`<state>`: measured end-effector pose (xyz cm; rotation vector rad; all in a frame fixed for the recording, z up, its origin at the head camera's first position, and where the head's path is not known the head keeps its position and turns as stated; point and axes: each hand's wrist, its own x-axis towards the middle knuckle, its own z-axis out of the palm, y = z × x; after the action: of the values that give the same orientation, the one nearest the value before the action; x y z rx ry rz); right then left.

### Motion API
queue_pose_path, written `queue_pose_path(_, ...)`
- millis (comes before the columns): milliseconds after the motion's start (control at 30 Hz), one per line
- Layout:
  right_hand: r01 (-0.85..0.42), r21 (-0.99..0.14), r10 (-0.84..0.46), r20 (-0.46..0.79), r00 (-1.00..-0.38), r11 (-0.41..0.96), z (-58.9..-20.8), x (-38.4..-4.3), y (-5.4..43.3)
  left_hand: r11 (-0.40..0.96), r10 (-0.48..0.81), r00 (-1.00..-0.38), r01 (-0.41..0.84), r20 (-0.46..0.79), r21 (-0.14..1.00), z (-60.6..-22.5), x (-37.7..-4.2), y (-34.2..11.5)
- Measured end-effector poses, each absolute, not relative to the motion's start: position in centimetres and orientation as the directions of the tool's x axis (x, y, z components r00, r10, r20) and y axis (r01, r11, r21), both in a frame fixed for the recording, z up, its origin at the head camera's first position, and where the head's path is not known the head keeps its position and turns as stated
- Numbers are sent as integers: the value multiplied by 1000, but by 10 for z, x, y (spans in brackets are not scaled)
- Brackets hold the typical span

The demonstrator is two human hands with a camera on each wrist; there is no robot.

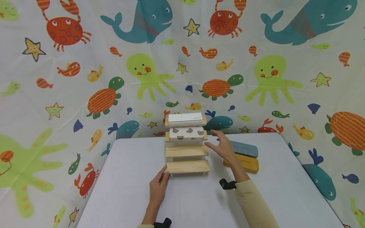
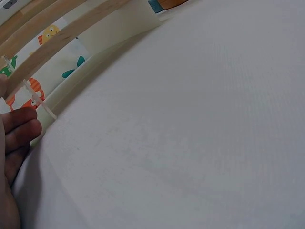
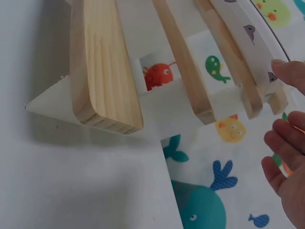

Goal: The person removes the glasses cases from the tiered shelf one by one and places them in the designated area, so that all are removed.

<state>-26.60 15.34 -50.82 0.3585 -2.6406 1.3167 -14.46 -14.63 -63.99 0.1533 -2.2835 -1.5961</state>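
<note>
A stepped wooden display stand [image 1: 187, 167] has light wood boards at rising heights. My left hand [image 1: 158, 185] holds the left end of its lowest board, thumb at the front corner and fingers behind. Only part of the left fingers [image 2: 21, 126] shows in the left wrist view. On the second board from the top lies a white glasses case with brown patches [image 1: 186, 133]; a plain white glasses case [image 1: 184, 119] lies on the top board. My right hand [image 1: 223, 148] is beside the patterned case's right end, thumb and fingers spread, nothing between them.
Right of the stand, a blue-grey glasses case [image 1: 244, 149] and a yellow glasses case [image 1: 247, 163] lie on the white table [image 1: 125, 190], partly behind the right forearm. A cloth printed with sea animals [image 1: 176, 79] hangs behind the table's far edge.
</note>
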Motion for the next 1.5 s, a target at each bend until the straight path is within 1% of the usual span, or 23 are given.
queue_pose_path(133, -285, -772, -141, 250, -958, 568, -507, -271, 148, 358, -289, -933, 105, 217, 928, -639, -144, -146)
queue_pose_path(433, -324, -786, -190, 262, -946, 527, -508, -280, 139, 371, -289, -934, 91, 208, 924, -637, -143, -145)
queue_pose_path(733, -323, -803, -175, 271, -946, 501, -507, -286, 134, 358, -289, -934, 98, 210, 928, -638, -142, -145)
queue_pose_path(1067, -373, -798, -170, 333, -927, 472, -509, -288, 126, 337, -287, -934, 108, 211, 935, -637, -142, -144)
queue_pose_path(1267, -360, -798, -169, 318, -933, 483, -507, -288, 124, 331, -284, -934, 115, 215, 937, -638, -142, -144)
queue_pose_path(1500, -342, -821, -162, 301, -940, 456, -509, -290, 120, 336, -286, -933, 117, 219, 935, -639, -143, -145)
